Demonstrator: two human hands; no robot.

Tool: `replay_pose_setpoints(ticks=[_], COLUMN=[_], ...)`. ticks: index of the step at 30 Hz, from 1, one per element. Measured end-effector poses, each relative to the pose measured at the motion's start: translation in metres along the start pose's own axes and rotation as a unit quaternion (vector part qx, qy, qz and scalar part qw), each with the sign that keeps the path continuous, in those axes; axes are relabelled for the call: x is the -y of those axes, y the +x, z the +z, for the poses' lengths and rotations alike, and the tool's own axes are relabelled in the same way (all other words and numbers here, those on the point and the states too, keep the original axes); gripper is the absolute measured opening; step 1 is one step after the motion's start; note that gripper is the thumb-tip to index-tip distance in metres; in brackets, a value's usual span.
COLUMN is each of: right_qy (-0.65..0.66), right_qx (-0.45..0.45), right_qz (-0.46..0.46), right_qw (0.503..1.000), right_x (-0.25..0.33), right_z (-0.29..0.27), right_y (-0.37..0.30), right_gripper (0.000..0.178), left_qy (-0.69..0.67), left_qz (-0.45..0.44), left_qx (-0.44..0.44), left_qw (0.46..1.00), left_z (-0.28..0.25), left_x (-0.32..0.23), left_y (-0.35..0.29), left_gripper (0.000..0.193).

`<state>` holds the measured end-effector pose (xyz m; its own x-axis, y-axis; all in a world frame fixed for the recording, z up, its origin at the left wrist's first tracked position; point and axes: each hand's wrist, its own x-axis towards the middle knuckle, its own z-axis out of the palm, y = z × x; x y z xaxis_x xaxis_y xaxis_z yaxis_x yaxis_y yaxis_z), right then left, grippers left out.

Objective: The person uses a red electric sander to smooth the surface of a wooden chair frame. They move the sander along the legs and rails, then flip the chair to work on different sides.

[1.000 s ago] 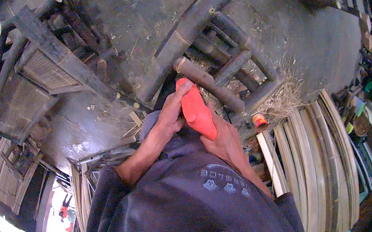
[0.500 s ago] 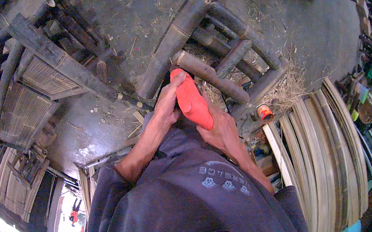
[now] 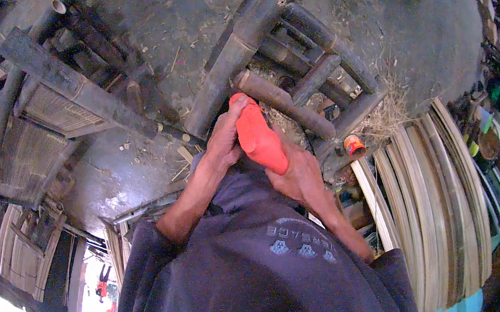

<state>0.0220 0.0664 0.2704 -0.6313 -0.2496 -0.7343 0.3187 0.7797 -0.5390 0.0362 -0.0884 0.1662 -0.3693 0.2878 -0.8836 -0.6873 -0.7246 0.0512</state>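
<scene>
Both hands grip a bright red, elongated, soft-looking cloth-like bundle (image 3: 258, 137) in front of my body. My left hand (image 3: 226, 132) is wrapped round its upper left side, with the thumb lying near the top end. At the lower right end, my right hand (image 3: 297, 170) closes round it, fingers mostly hidden beneath. Just past the bundle's top end lies a thick brown bamboo piece (image 3: 284, 102), resting against a dark bamboo frame (image 3: 247, 41). Whether anything is inside the red bundle is hidden.
Long split bamboo strips (image 3: 432, 195) are stacked at the right. A red and orange tin (image 3: 355, 146) stands beside them, near pale shavings (image 3: 386, 114). Another bamboo bench-like frame (image 3: 80, 87) stands at the left. Far off at lower left, a person (image 3: 102, 284) is outdoors.
The view has shifted slightly. Both hands keep their hold on the red bundle in nearly the same place; its lower part looks slightly reshaped.
</scene>
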Motion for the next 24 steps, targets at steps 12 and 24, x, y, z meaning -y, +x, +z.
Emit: replay_pose_setpoints(ticks=[12,24], right_qy=[-0.016,-0.050], right_qx=[0.022,0.060], right_qz=[0.038,0.067], right_qw=[0.999,0.995], right_x=[0.023,0.036], right_z=[-0.003,-0.011], right_y=[0.010,0.027], right_gripper=[0.070,0.073], left_qy=[-0.009,-0.034], left_qz=[-0.045,-0.063], left_qx=[-0.017,-0.039], left_qw=[0.999,0.997], left_z=[-0.001,-0.006], left_x=[-0.017,-0.029], left_y=[0.000,0.014], left_gripper=[0.044,0.042])
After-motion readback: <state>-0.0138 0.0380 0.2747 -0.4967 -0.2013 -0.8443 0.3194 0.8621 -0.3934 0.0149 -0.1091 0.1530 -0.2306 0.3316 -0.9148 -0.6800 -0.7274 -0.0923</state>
